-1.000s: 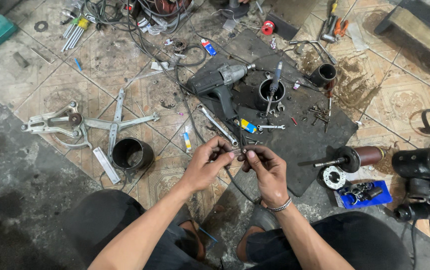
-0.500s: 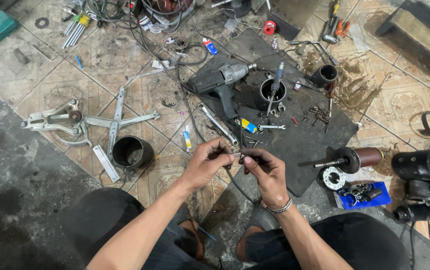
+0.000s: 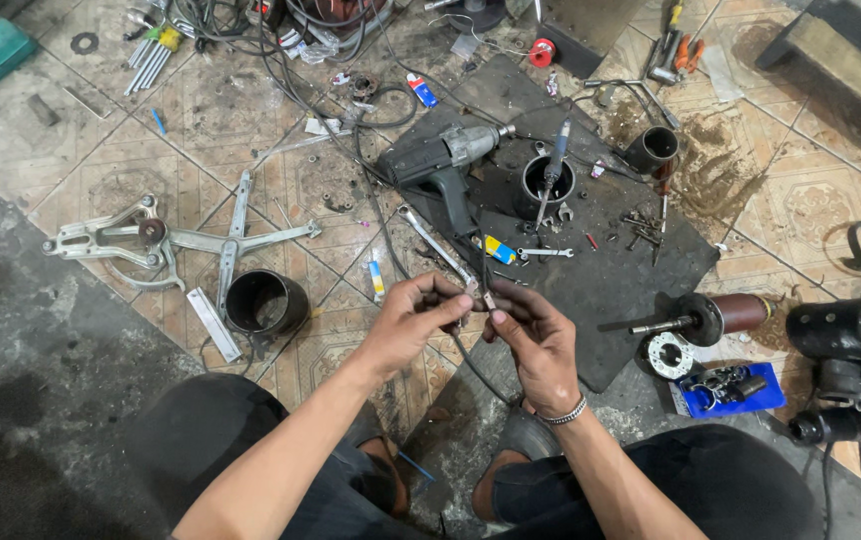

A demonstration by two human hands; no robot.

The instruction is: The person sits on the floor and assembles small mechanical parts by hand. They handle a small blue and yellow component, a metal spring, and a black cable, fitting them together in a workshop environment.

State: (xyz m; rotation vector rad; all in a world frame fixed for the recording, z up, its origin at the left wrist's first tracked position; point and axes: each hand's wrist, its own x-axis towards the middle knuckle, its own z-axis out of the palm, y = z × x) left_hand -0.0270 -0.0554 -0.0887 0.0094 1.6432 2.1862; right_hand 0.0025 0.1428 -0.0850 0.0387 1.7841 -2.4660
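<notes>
My left hand [image 3: 413,322] and my right hand [image 3: 536,338] meet just above my knees, fingertips pinched together on the end of a thin black cable [image 3: 471,352] with a small metal tip. The cable hangs down between my hands and runs off toward the floor. Just beyond my fingers lie a long spanner [image 3: 435,243] and a small yellow and blue object [image 3: 497,249] on the edge of a black rubber mat [image 3: 611,270]. A grey power drill [image 3: 443,166] lies farther out on that mat.
A black cylindrical housing [image 3: 265,301] stands to the left beside a metal window-regulator frame [image 3: 156,240]. A motor armature [image 3: 703,317], a blue tray of small parts [image 3: 733,388] and dark motor bodies [image 3: 851,362] are at the right. Cables, screwdrivers and screws litter the tiles.
Both hands stay pinched on the cable end; the fingers have shifted slightly, with the hands a little closer together.
</notes>
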